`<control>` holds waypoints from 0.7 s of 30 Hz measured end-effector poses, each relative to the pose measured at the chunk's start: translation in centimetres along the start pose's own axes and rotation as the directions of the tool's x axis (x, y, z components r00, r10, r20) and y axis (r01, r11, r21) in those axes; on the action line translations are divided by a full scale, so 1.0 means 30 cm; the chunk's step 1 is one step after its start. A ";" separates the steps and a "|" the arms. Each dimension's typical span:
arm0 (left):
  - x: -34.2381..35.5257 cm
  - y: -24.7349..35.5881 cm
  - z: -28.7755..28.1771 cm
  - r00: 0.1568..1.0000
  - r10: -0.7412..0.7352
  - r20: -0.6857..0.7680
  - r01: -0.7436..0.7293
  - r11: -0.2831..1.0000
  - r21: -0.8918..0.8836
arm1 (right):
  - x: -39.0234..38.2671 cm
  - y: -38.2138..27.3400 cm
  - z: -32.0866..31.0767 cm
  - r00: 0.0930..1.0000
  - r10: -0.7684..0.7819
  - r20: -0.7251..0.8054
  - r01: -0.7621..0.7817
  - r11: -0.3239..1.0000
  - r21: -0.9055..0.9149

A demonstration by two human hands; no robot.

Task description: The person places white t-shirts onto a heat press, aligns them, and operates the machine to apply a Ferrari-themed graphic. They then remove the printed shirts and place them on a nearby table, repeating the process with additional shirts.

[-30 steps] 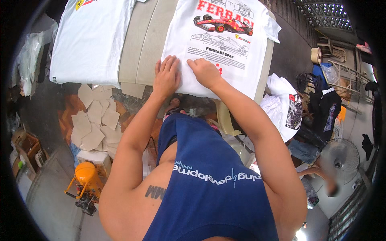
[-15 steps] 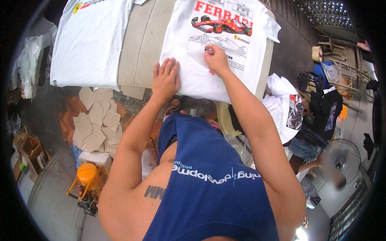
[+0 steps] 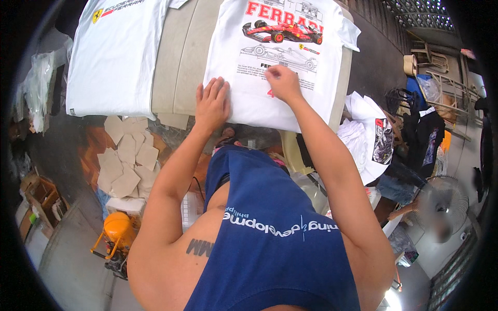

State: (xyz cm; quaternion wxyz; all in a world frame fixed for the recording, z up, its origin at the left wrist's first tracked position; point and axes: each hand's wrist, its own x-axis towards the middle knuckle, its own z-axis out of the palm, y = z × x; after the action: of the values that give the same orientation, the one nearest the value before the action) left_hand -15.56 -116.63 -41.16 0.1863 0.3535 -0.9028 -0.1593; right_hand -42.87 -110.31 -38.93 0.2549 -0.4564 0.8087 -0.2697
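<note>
A white T-shirt (image 3: 244,98) with a red racing car, line drawings and red lettering on its front lies spread over a beige padded surface (image 3: 179,62). My left hand (image 3: 211,105) rests flat on the shirt's lower left part, fingers stretched out. Over the lower part of the print is my right hand (image 3: 284,83), its fingers curled and pinched together at the small dark lettering. Whatever may be between those fingertips is too small to make out. To the left, another white T-shirt (image 3: 116,67) with a small yellow badge lies flat.
Cut beige sheets (image 3: 127,155) lie piled at the lower left, near an orange tank-like machine (image 3: 119,228). White printed garments (image 3: 371,135) hang or lie right of the padded surface. A standing fan (image 3: 441,207) and stacked chairs (image 3: 430,62) are farther right.
My right hand has shifted slightly down the print toward me. Dark lettering left of it, hidden or blank before, now shows. My left hand stays flat in about the same place.
</note>
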 end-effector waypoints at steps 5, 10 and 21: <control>0.071 -0.013 -0.060 0.997 -0.079 0.026 0.081 0.993 -0.090 | -0.236 0.231 -0.156 0.882 0.035 -0.469 -0.148 0.967 -0.207; 0.260 0.119 -0.042 0.945 0.320 0.070 -0.279 0.896 -0.345 | -0.567 0.357 -0.137 0.187 0.810 -0.555 -0.780 0.466 0.418; 0.382 1.029 -0.024 -0.284 0.814 0.507 -0.669 0.210 -0.713 | -0.947 0.007 -0.198 0.609 0.719 -0.335 0.010 0.415 0.910</control>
State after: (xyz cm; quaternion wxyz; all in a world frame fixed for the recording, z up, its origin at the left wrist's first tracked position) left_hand -40.90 -103.15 -25.02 -0.2179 -0.4470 -0.8389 -0.2212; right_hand -34.03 -84.13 -30.06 0.1747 0.0715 0.6807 -0.7078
